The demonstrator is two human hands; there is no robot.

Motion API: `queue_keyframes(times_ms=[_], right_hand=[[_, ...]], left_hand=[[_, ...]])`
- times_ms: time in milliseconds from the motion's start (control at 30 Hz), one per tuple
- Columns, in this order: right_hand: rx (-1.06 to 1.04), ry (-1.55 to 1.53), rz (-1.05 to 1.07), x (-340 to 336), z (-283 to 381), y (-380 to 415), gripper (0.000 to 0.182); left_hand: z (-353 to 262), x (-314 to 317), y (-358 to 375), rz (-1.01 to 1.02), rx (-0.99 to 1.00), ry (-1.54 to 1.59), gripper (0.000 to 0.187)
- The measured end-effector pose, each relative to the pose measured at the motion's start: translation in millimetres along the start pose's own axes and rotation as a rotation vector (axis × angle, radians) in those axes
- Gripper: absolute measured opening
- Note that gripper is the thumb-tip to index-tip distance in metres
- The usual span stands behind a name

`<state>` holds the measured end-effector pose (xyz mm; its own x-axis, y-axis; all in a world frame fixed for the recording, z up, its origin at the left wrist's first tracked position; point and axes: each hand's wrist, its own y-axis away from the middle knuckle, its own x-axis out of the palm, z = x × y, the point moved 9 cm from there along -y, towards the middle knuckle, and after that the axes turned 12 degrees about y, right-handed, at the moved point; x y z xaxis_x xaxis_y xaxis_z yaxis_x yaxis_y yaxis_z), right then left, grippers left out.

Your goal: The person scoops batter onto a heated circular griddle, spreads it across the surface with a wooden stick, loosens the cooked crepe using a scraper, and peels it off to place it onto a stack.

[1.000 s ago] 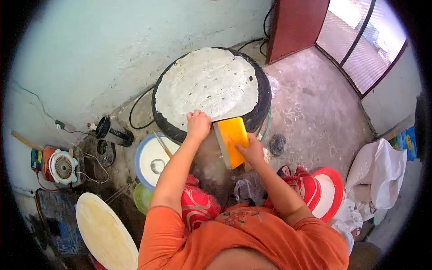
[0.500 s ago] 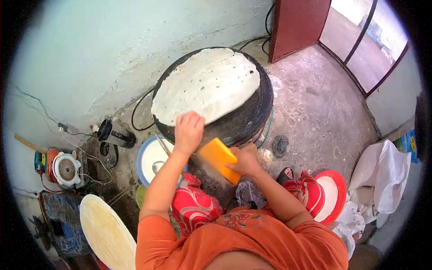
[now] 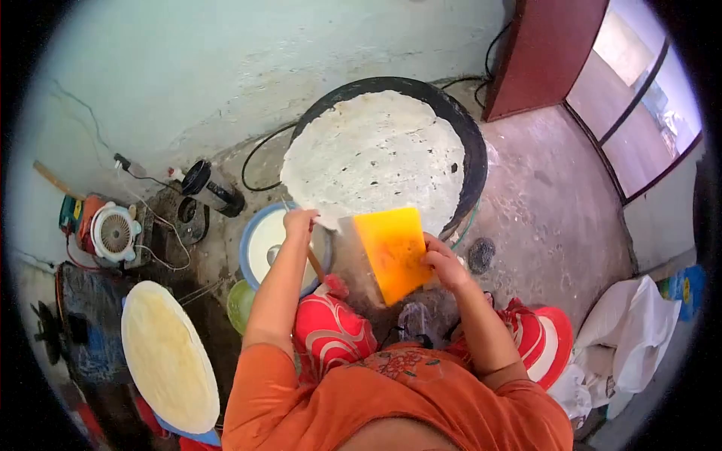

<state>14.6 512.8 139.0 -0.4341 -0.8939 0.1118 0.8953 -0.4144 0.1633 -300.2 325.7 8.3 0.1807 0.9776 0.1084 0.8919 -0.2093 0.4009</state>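
A large thin flatbread [image 3: 376, 154] with small holes covers most of a round black griddle [image 3: 475, 150]. Its near left edge stretches to my left hand [image 3: 302, 222], whose fingers are closed on it beside the griddle's rim. A flat yellow board [image 3: 395, 252] is gripped at its right side by my right hand [image 3: 447, 263]. It tilts in front of the griddle, hiding part of the near edge. Below my left hand stands a blue-rimmed basin [image 3: 248, 252] of white batter, with a ladle [image 3: 273, 254] in it.
At the left, a stack of flatbreads [image 3: 169, 357] lies near a small white fan [image 3: 114, 229] and a dark cylindrical container [image 3: 214, 188]. A red basin [image 3: 560, 346] and white sacks [image 3: 628, 323] are at my right. A scouring pad [image 3: 480, 255] lies on the floor.
My left hand has drawn the flatbread's near edge towards me, off the rim. The yellow board has turned to show its broad face. The camera view has shifted.
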Motion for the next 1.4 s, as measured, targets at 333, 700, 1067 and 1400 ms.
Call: queue_keyframes(times_ms=[333,700,1067,1400], right_hand=[[-0.483,0.442,-0.278,-3,129,-49,0.051],[-0.781,0.923,-0.220,155,286,-178,0.040],[-1.221,1.081,0.008,435,347,-81,0.016],[-1.163,0.748,0.566,554,163,34,0.021]], left_hand=[[-341,33,142,0.229,1.127,-0.612,0.015],[-435,-138,296,0.169,1.205,-0.745,0.007],[-485,-444,273,-0.645,0.982,-0.637,0.015],[-300,-463,538,-1.103,1.248,-1.171,0.032]])
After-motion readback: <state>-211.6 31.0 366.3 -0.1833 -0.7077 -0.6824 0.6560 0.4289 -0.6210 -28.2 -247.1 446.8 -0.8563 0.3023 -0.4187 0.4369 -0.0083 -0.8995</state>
